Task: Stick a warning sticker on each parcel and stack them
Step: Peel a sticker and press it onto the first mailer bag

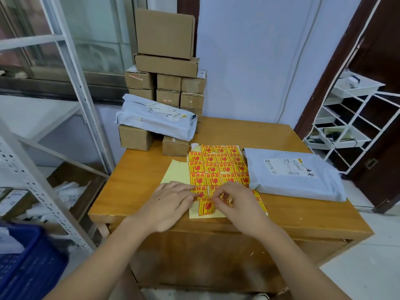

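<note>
Warning stickers, yellow with red print, fill a sticker sheet (218, 167) that lies flat on the wooden table (138, 182), near its front edge; the left hand (171, 204) lies on the sheet's near left part with straight fingers pressing it down, fingertips over one sticker; the right hand (236, 202) is just beside it, its thumb and forefinger curled and pinching a sticker (226, 197) in the sheet's near rows, though the fingers hide how much of it is lifted; a loose-edged sticker (206, 206) sits between the two hands at the sheet's front edge. A strip of bare pale backing (175, 173) shows at the sheet's left; the top left corner of the sheet curls up. Just right of the sheet, touching or overlapping its edge, lies a grey mailing bag (296, 176) flat on the table with a white address label (285, 166) facing up. At the table's far left corner stands a pile of cardboard boxes (166, 68) against the wall; a second grey bag (155, 116) rests across the lower front boxes. Left of the table stands a metal shelf frame (71, 68) with a blue crate (28, 263) in the near corner; to the right is a white wire rack (355, 124).
</note>
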`<state>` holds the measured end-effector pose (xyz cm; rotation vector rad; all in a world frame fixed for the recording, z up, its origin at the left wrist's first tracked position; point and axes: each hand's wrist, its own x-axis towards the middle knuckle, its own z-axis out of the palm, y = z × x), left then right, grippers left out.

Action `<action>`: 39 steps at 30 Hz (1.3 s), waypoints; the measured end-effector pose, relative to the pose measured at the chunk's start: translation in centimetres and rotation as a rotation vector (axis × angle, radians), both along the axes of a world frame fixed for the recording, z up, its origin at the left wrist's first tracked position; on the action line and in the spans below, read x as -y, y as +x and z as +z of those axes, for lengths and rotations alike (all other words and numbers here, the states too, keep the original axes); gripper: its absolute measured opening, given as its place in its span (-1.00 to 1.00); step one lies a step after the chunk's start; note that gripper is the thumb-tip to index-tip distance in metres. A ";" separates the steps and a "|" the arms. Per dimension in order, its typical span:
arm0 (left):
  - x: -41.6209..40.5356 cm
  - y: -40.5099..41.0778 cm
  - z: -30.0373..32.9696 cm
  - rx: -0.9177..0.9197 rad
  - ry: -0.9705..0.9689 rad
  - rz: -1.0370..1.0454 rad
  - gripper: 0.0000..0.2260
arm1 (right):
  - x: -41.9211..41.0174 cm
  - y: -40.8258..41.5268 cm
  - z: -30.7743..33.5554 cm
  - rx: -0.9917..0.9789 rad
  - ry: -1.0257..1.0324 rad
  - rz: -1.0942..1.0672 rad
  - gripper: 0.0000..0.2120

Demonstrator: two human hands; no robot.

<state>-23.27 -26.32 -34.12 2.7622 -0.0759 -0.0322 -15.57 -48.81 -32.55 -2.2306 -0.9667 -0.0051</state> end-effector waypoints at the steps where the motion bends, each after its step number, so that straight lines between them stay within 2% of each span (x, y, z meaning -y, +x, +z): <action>1: 0.0 0.1 0.0 0.009 0.034 0.011 -0.57 | 0.2 -0.1 0.3 -0.039 0.030 -0.013 -0.91; 5: 0.3 0.4 0.3 0.010 0.143 0.029 -0.49 | 1.1 -0.2 1.5 -0.164 0.199 -0.074 -0.88; 11: -0.5 0.8 1.1 0.016 0.185 0.051 -0.54 | 3.4 1.6 2.4 -0.223 0.333 -0.170 -0.82; 16: 1.0 3.0 3.5 0.164 0.147 0.053 -0.63 | 6.9 3.7 2.8 -0.240 0.399 -0.281 -0.80; 21: 6.4 8.9 5.6 0.306 0.086 -0.112 -0.69 | 10.8 5.9 2.8 -0.279 0.446 -0.387 -0.87; 28: 12.1 17.7 4.1 0.157 0.239 -0.377 -0.45 | 15.1 7.7 1.8 -0.349 0.524 -0.536 -0.90; 32: 13.1 19.1 3.3 0.181 0.292 -0.459 -0.45 | 16.4 8.5 0.8 -0.369 0.579 -0.570 -0.88; 39: 15.3 18.3 3.6 0.223 0.208 -0.493 -0.54 | 17.0 10.1 0.7 -0.327 0.579 -0.626 -0.89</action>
